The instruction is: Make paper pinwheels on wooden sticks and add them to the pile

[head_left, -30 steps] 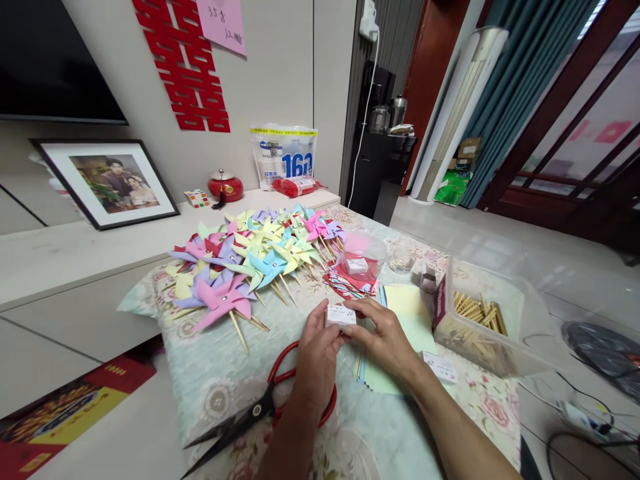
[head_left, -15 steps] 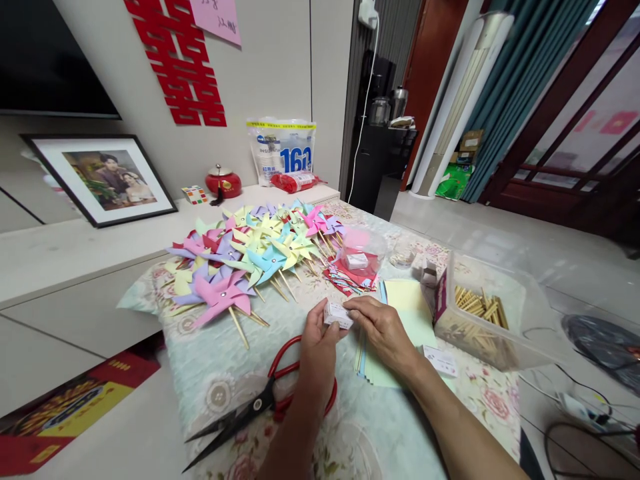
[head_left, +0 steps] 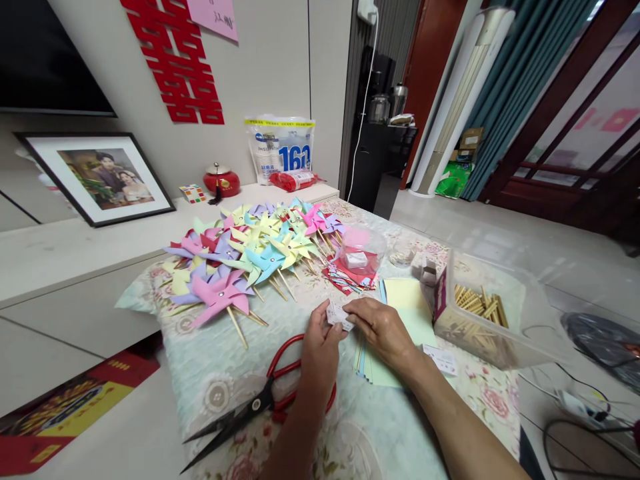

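Centrally, just below frame middle: left hand (head_left: 319, 347) and right hand (head_left: 381, 328) both pinched on small white box (head_left: 339, 313), held just above floral tablecloth (head_left: 210, 373). Open cloth toward lower centre, near table edge. Crowding left: red-handled scissors (head_left: 260, 403) under left wrist, blades pointing lower left. Upper left: spread of paper pinwheels (head_left: 240, 260), sticks reaching toward hands. Right: stacked pastel paper (head_left: 407, 303) under right hand, clear bin of wooden sticks (head_left: 480, 313) beside. Above: round plastic tub (head_left: 361, 250) on red sheets.
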Demonstrator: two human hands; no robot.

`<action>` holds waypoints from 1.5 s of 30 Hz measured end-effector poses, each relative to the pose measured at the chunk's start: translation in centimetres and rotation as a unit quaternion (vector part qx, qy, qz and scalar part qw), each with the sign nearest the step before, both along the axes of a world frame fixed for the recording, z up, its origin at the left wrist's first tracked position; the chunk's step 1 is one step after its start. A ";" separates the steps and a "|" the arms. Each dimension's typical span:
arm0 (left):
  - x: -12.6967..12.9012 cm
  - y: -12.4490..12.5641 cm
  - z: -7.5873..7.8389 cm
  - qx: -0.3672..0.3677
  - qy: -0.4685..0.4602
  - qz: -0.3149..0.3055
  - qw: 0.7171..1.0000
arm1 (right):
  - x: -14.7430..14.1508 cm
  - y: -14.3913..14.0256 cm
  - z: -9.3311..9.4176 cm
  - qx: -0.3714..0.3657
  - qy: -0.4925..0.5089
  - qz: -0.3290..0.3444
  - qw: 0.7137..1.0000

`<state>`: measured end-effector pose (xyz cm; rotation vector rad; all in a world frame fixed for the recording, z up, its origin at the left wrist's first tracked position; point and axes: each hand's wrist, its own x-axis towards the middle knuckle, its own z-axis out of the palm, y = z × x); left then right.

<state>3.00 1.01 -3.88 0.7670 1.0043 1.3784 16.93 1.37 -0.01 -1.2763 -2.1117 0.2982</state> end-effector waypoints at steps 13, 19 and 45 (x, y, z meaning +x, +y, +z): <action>-0.3 0.0 -0.5 0.020 0.070 -0.005 0.997 | 0.5 0.4 -0.7 0.013 0.014 0.033 0.999; -0.5 0.0 -0.9 0.034 0.096 -0.020 0.995 | 0.2 0.1 -0.3 0.007 0.016 0.023 1.000; -0.9 0.2 -1.4 0.015 0.174 -0.018 0.984 | -0.3 -0.8 1.3 0.046 -0.104 0.036 0.993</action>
